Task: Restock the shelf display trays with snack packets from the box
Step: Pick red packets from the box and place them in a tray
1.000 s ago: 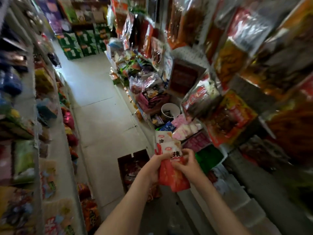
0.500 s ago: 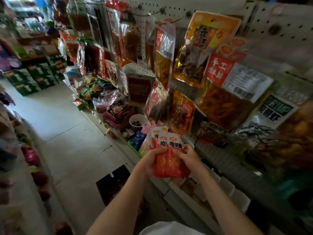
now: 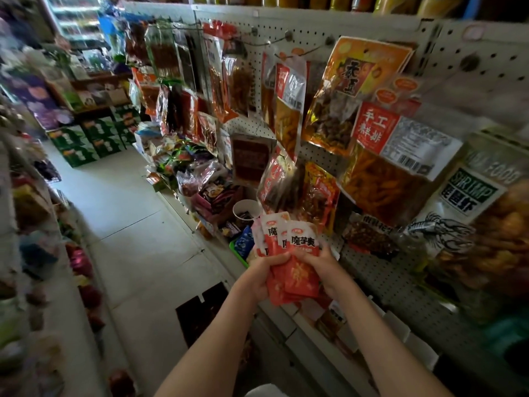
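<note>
Red-and-white snack packets (image 3: pixel 297 267) sit fanned betw. our two hands. Left hand (image 3: pixel 257 279) fingers (image 3: pixel 269 260) curl round the stack's left edge; right hand (image 3: pixel 326 270) fingers (image 3: pixel 312 257) grip its right edge, thumb on front. Open box (image 3: pixel 200 313) lies on the floor (image 3: pixel 128 224), below & left of our fingers. Shelf (image 3: pixel 378 282) runs just right of them. Pegboard (image 3: pixel 315 30) w/ hanging bags rises beyond.

I am watching glossy red-and-white plastic-film snack packets (image 3: pixel 303 245) catching the light, their surfaces crinkling. Behind them, shiny clear-plastic hanging bags (image 3: pixel 357 90) are gleaming against a matt, perforated pegboard (image 3: pixel 309 27). Smooth pale floor tiles (image 3: pixel 137 224) are showing a dull sheen around a matt cardboard box (image 3: pixel 200 313).
</note>
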`<act>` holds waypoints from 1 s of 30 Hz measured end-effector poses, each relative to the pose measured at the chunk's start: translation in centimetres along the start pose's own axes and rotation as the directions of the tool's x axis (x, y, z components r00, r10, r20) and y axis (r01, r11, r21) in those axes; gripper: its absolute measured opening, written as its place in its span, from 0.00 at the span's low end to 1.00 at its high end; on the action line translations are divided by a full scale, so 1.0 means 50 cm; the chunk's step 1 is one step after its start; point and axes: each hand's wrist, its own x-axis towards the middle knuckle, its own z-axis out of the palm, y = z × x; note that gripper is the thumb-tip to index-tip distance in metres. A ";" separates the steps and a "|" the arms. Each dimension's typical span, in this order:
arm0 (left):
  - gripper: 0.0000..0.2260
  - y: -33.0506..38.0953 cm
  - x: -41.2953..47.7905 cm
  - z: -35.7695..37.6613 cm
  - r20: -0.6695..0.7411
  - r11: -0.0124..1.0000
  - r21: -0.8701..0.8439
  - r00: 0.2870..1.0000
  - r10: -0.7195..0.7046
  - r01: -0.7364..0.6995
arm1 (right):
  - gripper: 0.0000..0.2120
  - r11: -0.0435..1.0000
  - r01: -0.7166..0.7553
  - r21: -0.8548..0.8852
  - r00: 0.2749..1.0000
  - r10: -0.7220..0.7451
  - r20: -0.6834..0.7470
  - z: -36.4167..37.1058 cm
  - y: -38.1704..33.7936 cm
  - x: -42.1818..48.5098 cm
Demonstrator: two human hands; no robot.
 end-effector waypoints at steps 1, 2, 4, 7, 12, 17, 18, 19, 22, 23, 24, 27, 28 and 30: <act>0.31 0.000 -0.001 -0.001 0.011 1.000 -0.008 1.000 0.008 -0.008 | 0.32 0.998 -0.007 0.056 0.999 0.005 0.042 0.006 -0.001 -0.004; 0.31 0.002 -0.002 -0.003 0.021 1.000 -0.016 1.000 0.010 -0.009 | 0.30 0.995 -0.013 0.104 0.997 0.005 0.078 0.012 -0.001 -0.007; 0.27 0.005 -0.001 -0.007 0.035 0.998 -0.051 0.999 0.023 -0.022 | 0.28 0.980 -0.011 0.196 0.996 -0.007 0.089 0.022 0.001 -0.010; 0.20 0.014 0.005 -0.015 0.042 0.987 -0.143 0.996 0.076 -0.069 | 0.20 0.945 -0.005 0.327 0.997 -0.022 0.080 0.036 0.003 -0.011; 0.15 0.020 0.002 -0.038 0.014 0.996 -0.065 0.998 0.068 -0.067 | 0.17 0.931 0.020 0.366 0.998 -0.037 0.041 0.055 0.009 -0.009; 0.12 0.027 -0.005 -0.067 0.025 0.988 -0.082 0.991 0.135 -0.133 | 0.16 0.934 0.015 0.358 0.997 -0.040 0.063 0.072 0.001 0.000; 0.12 0.027 -0.006 -0.071 0.027 0.984 -0.092 0.988 0.153 -0.150 | 0.17 0.934 0.017 0.357 0.997 -0.045 0.069 0.076 0.001 0.004; 0.11 0.026 -0.005 -0.075 0.031 0.981 -0.101 0.985 0.169 -0.165 | 0.18 0.933 0.021 0.359 0.996 -0.050 0.073 0.079 0.001 0.006; 0.11 0.024 -0.007 -0.081 0.043 0.975 -0.117 0.980 0.195 -0.189 | 0.18 0.936 0.033 0.350 0.996 -0.060 0.069 0.086 0.003 0.009; 0.12 0.025 -0.006 -0.083 0.048 0.974 -0.118 0.979 0.200 -0.193 | 0.18 0.937 0.034 0.349 0.996 -0.059 0.062 0.088 0.003 0.010; 0.13 0.026 -0.005 -0.084 0.048 0.973 -0.117 0.978 0.204 -0.198 | 0.19 0.936 0.037 0.351 0.997 -0.060 0.056 0.088 0.003 0.012; 0.15 0.031 -0.006 -0.082 0.036 0.966 -0.130 0.973 0.228 -0.222 | 0.18 0.928 0.043 0.370 0.997 -0.062 0.039 0.089 -0.001 0.013; 0.15 0.032 -0.005 -0.081 0.029 0.967 -0.137 0.975 0.222 -0.216 | 0.18 0.924 0.040 0.381 0.997 -0.060 0.041 0.089 -0.002 0.013; 0.17 0.036 -0.003 -0.079 0.013 0.971 -0.166 0.984 0.177 -0.172 | 0.16 0.914 0.027 0.404 0.997 -0.053 0.052 0.087 -0.004 0.011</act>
